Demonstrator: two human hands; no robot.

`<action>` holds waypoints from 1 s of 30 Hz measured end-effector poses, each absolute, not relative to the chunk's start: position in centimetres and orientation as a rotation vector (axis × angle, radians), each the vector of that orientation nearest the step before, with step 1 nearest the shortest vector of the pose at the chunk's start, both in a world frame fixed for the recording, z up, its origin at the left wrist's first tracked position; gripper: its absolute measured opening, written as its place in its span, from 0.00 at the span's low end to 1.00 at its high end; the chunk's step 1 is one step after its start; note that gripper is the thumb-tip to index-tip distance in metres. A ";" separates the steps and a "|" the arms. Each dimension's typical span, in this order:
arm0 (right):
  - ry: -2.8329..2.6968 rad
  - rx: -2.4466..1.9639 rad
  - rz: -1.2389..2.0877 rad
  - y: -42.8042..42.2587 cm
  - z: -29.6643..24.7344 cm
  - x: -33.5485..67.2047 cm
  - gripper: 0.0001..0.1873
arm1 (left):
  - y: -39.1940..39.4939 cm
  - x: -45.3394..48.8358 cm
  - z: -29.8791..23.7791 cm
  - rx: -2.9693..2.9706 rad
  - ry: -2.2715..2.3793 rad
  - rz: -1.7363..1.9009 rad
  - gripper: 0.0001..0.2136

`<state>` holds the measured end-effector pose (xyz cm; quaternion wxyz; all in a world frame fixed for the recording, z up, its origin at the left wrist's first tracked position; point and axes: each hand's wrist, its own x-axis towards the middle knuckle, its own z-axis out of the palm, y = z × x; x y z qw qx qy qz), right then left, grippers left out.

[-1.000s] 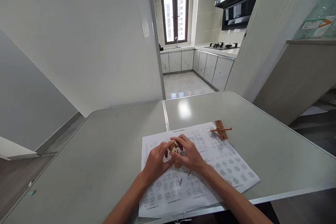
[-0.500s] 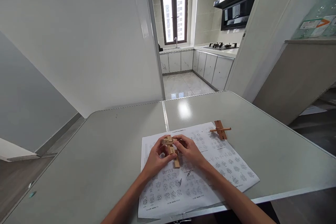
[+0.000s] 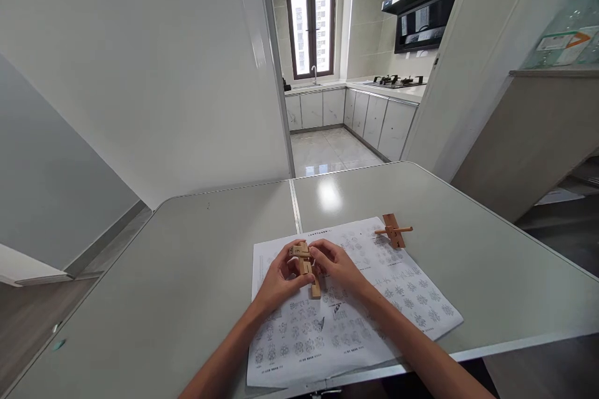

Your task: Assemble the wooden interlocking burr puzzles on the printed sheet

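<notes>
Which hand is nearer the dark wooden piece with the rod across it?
Right. The right hand is left of the dark wooden piece and closer to the wearer; the left hand is farther left.

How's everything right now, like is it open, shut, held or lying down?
Left hand: gripping pale rectangular wooden blocks
Right hand: closed on them too
White printed paper: lying spread out
Flat brown wooden slat: resting by the paper's edge, thin round stick across it
Dark-framed glass window: looks shut
Black stove: can't tell if lit

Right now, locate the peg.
In the head view, the peg crosses the brown plate, right of the right hand, by the far right corner of the sheet.
</notes>
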<state>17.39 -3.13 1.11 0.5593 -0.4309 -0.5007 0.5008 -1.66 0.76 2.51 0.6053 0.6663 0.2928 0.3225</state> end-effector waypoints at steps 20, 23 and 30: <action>-1.272 -1.085 1.128 -3.3 0.6 17.3 0.25 | 1.0 -1.7 2.7 1.400 0.629 0.730 0.33; -1.324 -1.146 1.004 -3.2 0.4 17.2 0.22 | 1.1 -1.8 2.9 1.319 0.670 0.797 0.32; -1.592 -1.370 0.515 -3.7 0.5 17.3 0.09 | 1.3 -2.0 3.1 1.185 0.765 0.857 0.32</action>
